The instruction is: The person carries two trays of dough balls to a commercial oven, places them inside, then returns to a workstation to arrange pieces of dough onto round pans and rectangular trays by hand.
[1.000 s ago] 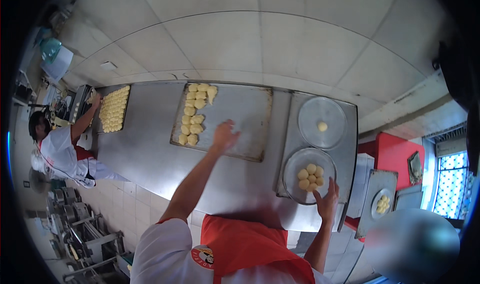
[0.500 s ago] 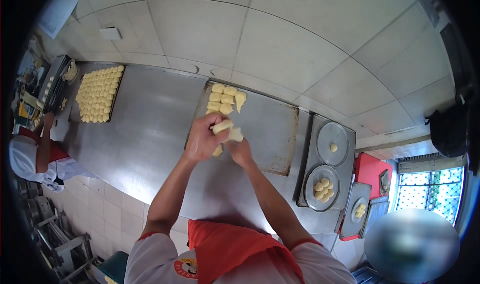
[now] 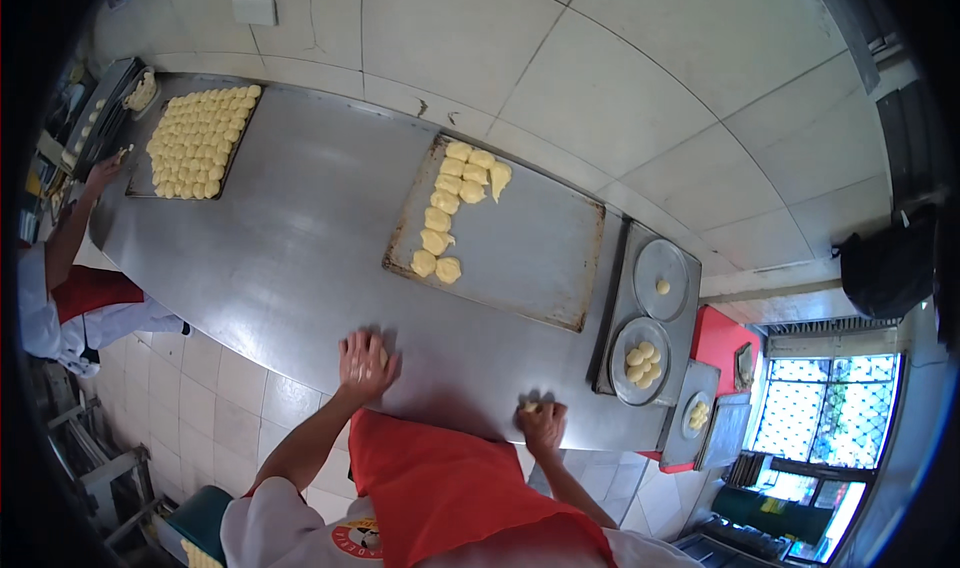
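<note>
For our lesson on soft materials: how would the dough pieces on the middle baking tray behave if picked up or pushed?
The dough pieces look soft: uneven blobs, so they would probably dent or sag. Their flattened undersides suggest they would slide or stick on the baking tray, not roll.

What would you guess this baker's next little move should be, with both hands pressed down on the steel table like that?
Probably lift the rolled pieces and set them on the baking tray. Each hand, left hand and right hand, covers a small dough piece on the steel table, and the tray's dough rows fill only its left side, leaving bare room beside them.
</note>
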### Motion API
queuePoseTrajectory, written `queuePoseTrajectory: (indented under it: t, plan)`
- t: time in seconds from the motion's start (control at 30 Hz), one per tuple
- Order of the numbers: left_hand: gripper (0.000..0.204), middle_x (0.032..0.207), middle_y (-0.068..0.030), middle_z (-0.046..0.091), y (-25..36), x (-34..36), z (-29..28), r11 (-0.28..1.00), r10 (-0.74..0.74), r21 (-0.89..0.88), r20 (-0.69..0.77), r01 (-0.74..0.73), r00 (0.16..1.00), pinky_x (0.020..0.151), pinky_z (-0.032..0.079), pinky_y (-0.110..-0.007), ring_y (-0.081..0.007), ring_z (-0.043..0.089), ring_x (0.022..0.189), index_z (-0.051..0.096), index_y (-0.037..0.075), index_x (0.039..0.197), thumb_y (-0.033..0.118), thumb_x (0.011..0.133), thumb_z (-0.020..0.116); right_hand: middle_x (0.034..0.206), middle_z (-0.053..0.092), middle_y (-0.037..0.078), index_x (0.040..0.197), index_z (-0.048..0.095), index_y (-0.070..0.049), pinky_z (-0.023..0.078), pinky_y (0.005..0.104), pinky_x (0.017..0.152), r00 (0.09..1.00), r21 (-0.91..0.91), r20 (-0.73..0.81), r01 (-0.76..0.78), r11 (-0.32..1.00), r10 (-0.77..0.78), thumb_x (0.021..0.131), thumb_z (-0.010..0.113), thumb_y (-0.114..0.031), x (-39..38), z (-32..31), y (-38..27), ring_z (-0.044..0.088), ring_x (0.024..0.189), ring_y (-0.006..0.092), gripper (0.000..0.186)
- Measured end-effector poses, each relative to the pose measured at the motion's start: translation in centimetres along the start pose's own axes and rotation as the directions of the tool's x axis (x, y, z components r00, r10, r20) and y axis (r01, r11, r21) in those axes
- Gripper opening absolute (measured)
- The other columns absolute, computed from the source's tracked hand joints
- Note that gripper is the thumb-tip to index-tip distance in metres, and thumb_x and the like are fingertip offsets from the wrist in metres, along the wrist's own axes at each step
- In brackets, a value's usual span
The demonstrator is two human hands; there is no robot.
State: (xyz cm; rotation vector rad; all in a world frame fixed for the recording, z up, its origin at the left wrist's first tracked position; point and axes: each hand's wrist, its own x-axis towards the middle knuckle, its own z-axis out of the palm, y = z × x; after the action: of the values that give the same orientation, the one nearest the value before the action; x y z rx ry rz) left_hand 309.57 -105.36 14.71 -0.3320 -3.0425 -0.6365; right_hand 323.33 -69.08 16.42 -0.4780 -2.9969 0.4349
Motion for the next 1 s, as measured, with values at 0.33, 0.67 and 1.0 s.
queuePoseTrajectory:
  t: [0.33, 0.67, 1.0]
  plan:
    - [0.031, 0.109, -0.0147, 0.057, 11.3, -2.9, 5.3, 0.95, 0.251, -0.197, 0.027, -0.241, 0.967, 0.087, 0.04, -0.051, -0.0352, 0.051, 0.103, 0.061, 0.009, 0.099, 0.025, 0.073, 0.068, 0.079, 0.057, 0.013, 0.084, 0.059, -0.007, 0.044, 0.0472, 0.081, 0.915, 0.211, -0.227, 0.379, 0.901, -0.332, 0.074, 0.064, -0.01, 1.0, 5.8, -7.0, 0.055, 0.077, 0.0335, 0.011]
    - [0.02, 0.099, -0.0146, 0.055, 9.8, 7.2, 4.5, 0.985, -0.008, -0.17, -0.223, -0.031, 0.975, 0.086, 0.041, -0.047, -0.0337, 0.053, 0.095, 0.057, 0.008, 0.088, 0.018, 0.075, 0.068, 0.09, 0.055, 0.014, 0.083, 0.056, -0.007, 0.04, 0.0498, 0.084, 0.948, 0.108, -0.317, 0.068, 0.992, -0.03, 0.077, 0.066, -0.019, 9.6, 2.1, -1.6, 0.052, 0.089, 0.0362, 0.016]
    - [0.023, 0.097, -0.0161, 0.056, 4.5, -0.2, 5.6, 0.951, 0.277, -0.097, -0.143, -0.292, 0.95, 0.083, 0.044, -0.049, -0.0364, 0.053, 0.096, 0.058, 0.007, 0.094, 0.012, 0.073, 0.065, 0.101, 0.056, 0.013, 0.096, 0.062, -0.012, 0.047, 0.049, 0.078, 0.906, -0.115, -0.144, 0.383, 0.916, -0.397, 0.072, 0.067, -0.018, 1.9, 0.9, 4.7, 0.055, 0.096, 0.0305, 0.025]
